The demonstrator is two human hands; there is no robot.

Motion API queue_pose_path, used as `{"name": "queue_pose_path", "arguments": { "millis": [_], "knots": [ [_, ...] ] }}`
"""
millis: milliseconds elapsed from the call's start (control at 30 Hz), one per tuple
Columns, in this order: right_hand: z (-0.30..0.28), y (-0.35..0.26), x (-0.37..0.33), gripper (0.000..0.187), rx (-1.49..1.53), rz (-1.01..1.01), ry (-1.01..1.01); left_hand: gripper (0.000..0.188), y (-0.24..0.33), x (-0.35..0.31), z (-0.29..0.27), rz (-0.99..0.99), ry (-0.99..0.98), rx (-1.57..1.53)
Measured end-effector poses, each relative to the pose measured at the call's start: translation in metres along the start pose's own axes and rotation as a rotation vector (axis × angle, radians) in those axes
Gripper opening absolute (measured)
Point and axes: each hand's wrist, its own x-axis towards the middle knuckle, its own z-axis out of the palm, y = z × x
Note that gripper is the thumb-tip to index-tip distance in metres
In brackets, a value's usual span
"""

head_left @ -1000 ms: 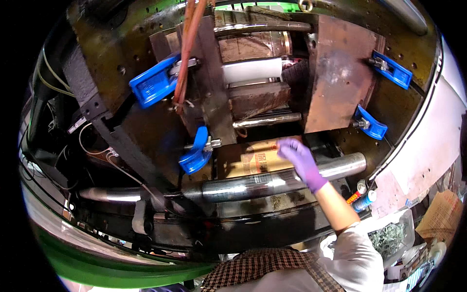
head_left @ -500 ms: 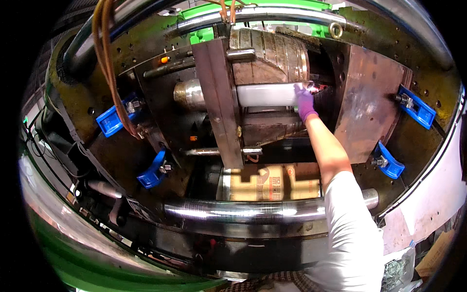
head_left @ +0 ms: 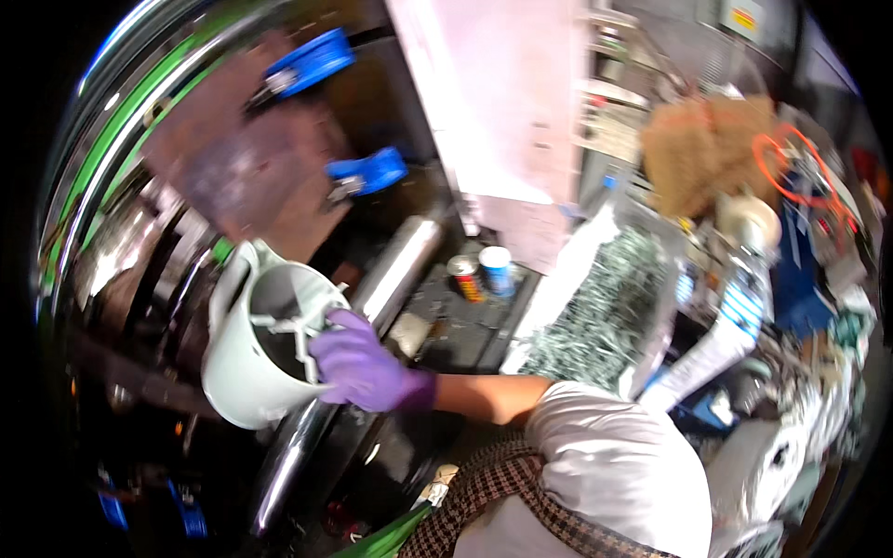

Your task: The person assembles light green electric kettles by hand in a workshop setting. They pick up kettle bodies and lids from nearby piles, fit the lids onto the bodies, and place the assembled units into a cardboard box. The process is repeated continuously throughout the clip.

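Note:
My right hand (head_left: 363,363), in a purple glove, has its fingers closed at the rim of a pale white plastic jug (head_left: 237,377). The jug is tilted, its round mouth facing up towards me, with a curved handle or lip on its far left side. Thin white plastic strips cross its opening near my fingers; whether they belong to the jug I cannot tell. Below it runs a shiny steel bar (head_left: 402,265), and the jug hangs in front of the blurred machine. My left hand is out of view.
A brown steel block (head_left: 237,172) and blue clamps (head_left: 372,171) are at the upper left. Two cans, one white and blue (head_left: 497,271), stand beyond the bar. A tray of grey-green shavings (head_left: 605,312) lies right of them, beside a cluttered area with a cardboard box (head_left: 702,149).
The view has swung to the right. My right hand was at the end of a white cylinder between the steel plates; now it is nearer, holding the white jug away from them.

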Motion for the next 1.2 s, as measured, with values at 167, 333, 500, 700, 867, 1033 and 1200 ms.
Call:
{"name": "queue_pose_path", "arguments": {
  "millis": [167, 333, 500, 700, 867, 1033, 1200],
  "knots": [
    [-0.232, -0.149, -0.085, 0.027, -0.325, 0.230, -0.117, 0.021, -0.045, -0.011, 0.055, 0.010, -0.156, -0.162],
    [-0.346, -0.308, -0.183, 0.027, -0.687, 0.509, -0.164, 0.023, -0.134, 0.034, 0.148, 0.024, -0.231, -0.056],
    [-0.366, -0.406, -0.206, 0.019, -0.873, 0.696, -0.101, 0.025, -0.260, 0.128, 0.240, -0.106, 0.017, 0.234],
    [-0.362, -0.475, -0.216, 0.020, -1.067, 0.745, -0.025, 0.017, -0.391, 0.228, 0.299, -0.229, 0.128, 0.187],
    [-0.323, -0.519, -0.229, 0.020, -1.291, 0.923, 0.164, 0.024, -0.486, 0.292, 0.311, -0.200, 0.227, 0.197],
    [-0.280, -0.545, -0.206, 0.017, -1.419, 1.074, 0.421, 0.028, -0.497, 0.287, 0.326, -0.232, 0.242, 0.172],
    [-0.270, -0.542, -0.209, 0.019, -1.471, 1.111, 0.462, 0.030, -0.490, 0.283, 0.338, -0.134, 0.249, 0.214]
  ]
}}
